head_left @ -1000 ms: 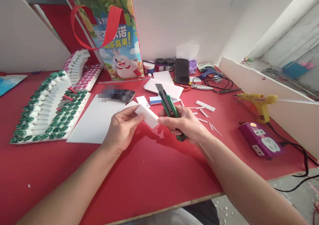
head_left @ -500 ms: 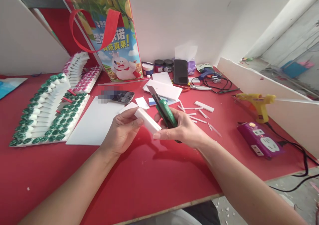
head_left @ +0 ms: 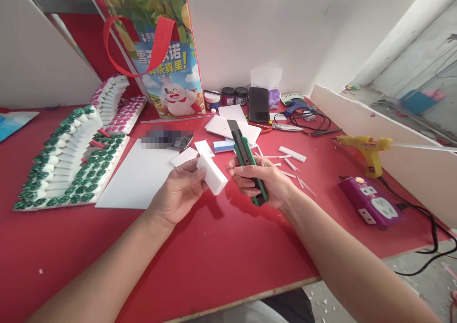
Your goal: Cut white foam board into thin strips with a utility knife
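Observation:
My left hand (head_left: 180, 187) pinches a small white block of foam board (head_left: 213, 174) between thumb and fingers, held tilted above the red table. Just to its right, my right hand (head_left: 266, 177) is closed around a green and black utility knife (head_left: 247, 158). The knife's blade points up and away from me, apart from the block. Thin white offcut strips (head_left: 293, 164) lie scattered beyond my right hand. Behind my left hand rests a large white sheet (head_left: 134, 180), with smaller white pieces near its right edge.
A yellow glue gun (head_left: 371, 151) and a purple power strip (head_left: 371, 203) with black cables sit at the right. Green-and-white decorated pieces (head_left: 71, 166) stand on the left. Behind are a printed bag (head_left: 171, 65), paint jars (head_left: 228, 95), a black phone (head_left: 258, 104) and scissors (head_left: 287, 127).
My right hand has drawn away from the white block, turning the knife more upright. The block, now only in my left hand, has turned so its broad face shows.

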`<action>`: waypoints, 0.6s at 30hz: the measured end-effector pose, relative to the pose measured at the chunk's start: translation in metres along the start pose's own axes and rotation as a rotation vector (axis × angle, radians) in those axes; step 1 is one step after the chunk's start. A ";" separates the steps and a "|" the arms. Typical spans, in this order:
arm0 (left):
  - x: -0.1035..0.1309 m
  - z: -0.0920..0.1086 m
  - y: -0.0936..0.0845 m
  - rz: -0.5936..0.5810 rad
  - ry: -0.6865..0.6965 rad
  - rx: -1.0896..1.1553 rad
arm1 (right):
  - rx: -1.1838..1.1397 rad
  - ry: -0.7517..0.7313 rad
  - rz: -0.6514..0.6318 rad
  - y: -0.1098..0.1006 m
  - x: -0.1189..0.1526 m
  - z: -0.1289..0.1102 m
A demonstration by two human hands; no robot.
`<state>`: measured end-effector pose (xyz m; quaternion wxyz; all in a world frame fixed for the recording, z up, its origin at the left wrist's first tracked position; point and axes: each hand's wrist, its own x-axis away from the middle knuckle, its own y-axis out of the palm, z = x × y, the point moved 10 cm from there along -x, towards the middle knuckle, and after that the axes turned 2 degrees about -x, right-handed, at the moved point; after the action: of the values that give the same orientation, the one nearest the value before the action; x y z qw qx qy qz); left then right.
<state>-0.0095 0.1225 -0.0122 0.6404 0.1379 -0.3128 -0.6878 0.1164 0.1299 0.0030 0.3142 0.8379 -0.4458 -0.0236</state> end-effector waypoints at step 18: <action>0.007 -0.002 -0.002 0.085 0.088 -0.621 | 0.399 0.082 0.273 -0.021 0.001 0.004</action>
<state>-0.0108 0.1157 -0.0132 0.6930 -0.0477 -0.0653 -0.7164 0.1309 0.1359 -0.0116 0.1606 0.8156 -0.5376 0.1414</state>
